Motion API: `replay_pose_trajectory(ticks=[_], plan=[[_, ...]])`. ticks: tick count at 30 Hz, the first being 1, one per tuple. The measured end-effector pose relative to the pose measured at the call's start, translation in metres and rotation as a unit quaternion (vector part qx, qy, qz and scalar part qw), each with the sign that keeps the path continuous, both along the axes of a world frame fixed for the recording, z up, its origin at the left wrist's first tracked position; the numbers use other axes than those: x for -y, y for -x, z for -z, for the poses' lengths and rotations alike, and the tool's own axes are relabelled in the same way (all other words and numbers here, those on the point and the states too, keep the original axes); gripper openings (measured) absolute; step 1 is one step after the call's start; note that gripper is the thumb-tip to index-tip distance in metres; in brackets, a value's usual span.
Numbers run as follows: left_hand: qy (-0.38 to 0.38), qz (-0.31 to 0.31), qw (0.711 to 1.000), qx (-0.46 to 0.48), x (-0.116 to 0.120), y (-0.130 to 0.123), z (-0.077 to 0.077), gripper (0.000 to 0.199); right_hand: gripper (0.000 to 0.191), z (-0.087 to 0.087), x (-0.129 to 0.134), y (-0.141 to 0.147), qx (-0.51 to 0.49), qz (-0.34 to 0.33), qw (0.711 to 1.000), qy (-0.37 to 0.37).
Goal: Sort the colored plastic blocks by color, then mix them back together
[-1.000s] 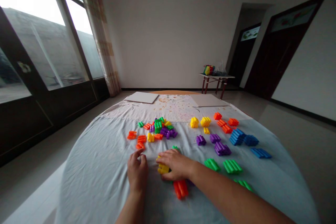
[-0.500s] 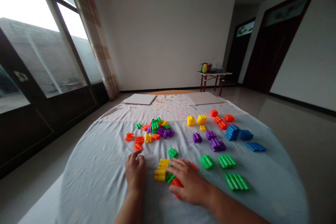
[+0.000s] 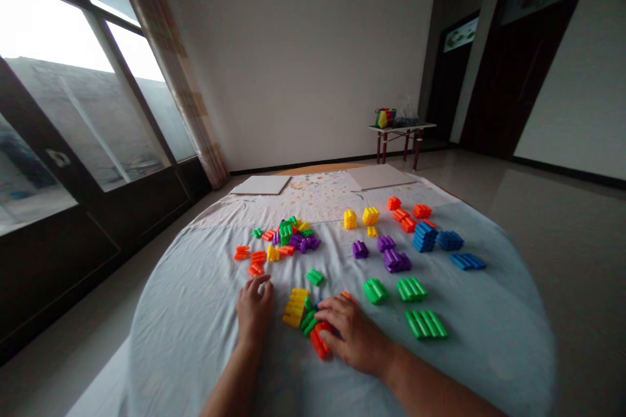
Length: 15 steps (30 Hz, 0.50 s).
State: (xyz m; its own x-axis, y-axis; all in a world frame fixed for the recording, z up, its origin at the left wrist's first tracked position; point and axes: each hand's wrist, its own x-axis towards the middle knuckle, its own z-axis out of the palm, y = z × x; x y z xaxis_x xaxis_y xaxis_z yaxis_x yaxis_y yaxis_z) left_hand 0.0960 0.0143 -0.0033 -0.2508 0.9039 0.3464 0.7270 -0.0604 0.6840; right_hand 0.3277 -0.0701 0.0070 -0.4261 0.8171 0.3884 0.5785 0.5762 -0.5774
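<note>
My left hand [image 3: 255, 309] rests on the cloth with fingers loosely bent and apart, holding nothing. Just beyond its fingertips lies an orange toy block [image 3: 255, 270]. Fingers bent, my right hand [image 3: 357, 335] closes over an orange ridged block [image 3: 321, 340], which shows between its thumb and fingers. Against that block are a green block [image 3: 309, 319] and a yellow ridged block [image 3: 296, 308]. A bit of blue and another orange piece peek out past the right hand, mostly hidden. Farther ahead sits a lone green block [image 3: 315, 277].
A mixed pile of blocks [image 3: 293, 234] lies ahead on the left. To the right are groups of green [image 3: 426, 324], purple [image 3: 397, 260], blue [image 3: 450, 240], yellow [image 3: 370, 215] and orange blocks [image 3: 404, 220]. Two flat boards [image 3: 261, 185] lie at the table's far end.
My right hand has drawn its spread fingers in around the orange block. The yellow, green and orange blocks beside it have shifted and turned slightly. The camera view has tilted a little.
</note>
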Motion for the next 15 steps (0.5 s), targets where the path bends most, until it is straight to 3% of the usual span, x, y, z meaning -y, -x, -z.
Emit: replay_pose_trajectory(ticks=[8,11,15], plan=[[0.111,0.222,0.969,-0.004,0.038,-0.02,-0.013,0.026,0.023,-0.001,-0.004,-0.002,-0.022,-0.018,1.0,-0.006],[0.143,0.242,0.959,0.041,0.039,-0.018,-0.014,0.032,0.022,0.0,-0.005,-0.003,-0.042,-0.01,0.999,-0.019],[0.132,0.207,0.967,0.064,0.029,-0.014,-0.016,0.041,0.022,0.001,-0.006,-0.003,-0.067,0.0,0.997,-0.028]])
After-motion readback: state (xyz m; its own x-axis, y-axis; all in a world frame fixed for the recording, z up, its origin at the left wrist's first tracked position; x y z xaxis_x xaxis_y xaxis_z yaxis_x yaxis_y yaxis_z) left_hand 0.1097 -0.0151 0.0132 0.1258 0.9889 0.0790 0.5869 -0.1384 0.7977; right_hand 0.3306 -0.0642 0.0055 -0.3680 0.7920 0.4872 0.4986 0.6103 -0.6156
